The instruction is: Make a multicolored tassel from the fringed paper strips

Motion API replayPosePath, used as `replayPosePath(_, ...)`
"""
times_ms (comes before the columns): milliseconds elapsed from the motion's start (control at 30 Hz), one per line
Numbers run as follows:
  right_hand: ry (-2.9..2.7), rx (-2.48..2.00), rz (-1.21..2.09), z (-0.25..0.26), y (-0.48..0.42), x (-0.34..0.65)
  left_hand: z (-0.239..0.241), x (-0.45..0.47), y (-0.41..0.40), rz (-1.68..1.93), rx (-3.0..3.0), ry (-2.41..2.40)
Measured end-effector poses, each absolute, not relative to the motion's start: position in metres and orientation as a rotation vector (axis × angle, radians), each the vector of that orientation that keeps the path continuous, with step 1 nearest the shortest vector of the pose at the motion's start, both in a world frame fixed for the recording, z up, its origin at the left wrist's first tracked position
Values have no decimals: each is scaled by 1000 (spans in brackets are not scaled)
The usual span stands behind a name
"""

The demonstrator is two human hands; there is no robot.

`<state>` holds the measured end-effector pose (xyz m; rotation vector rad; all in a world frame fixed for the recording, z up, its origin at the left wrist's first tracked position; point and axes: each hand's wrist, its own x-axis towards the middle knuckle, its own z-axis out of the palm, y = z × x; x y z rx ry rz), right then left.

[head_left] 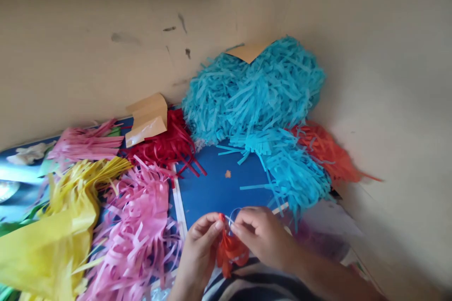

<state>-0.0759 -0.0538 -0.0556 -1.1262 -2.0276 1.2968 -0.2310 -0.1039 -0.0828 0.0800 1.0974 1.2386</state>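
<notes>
Between thumb and fingers, my left hand [205, 240] pinches the top of an orange paper tassel [229, 250], whose strips hang down in loops. Close beside it, my right hand [259, 233] is closed on a thin white string [236, 210], which curves in a small loop near the tassel's top. Whether the string is wound around the tassel or only lies against it, I cannot tell. Both hands are near the front edge of the blue table [219, 188], above a striped cloth [261, 282].
A big heap of blue paper fringe [254, 94] stands against the wall, with more orange fringe [328, 150] at its right. Red fringe [162, 141], pink fringe [137, 221] and yellow sheets [52, 240] lie to the left. A brown paper piece [148, 117] rests on the red fringe.
</notes>
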Motion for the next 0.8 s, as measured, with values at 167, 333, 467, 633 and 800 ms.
replayPosePath(167,-2059,-1137,1352,-54,-52,-76,-91,-234,-105,1214,124,1112)
replayPosePath(333,-2114,-1118,1380,-54,-49,-75,-93,-238,-104,1188,269,1175)
replayPosePath(467,-2183,-1174,1429,-52,-46,-69,-85,-236,-106,1141,450,1244)
replayPosePath(633,-2221,-1131,1633,-52,-48,-63,-83,-223,-111,1252,715,1488)
replayPosePath(800,-2309,-1189,1409,-59,-55,-67,-98,-218,-119,1166,1116,1829)
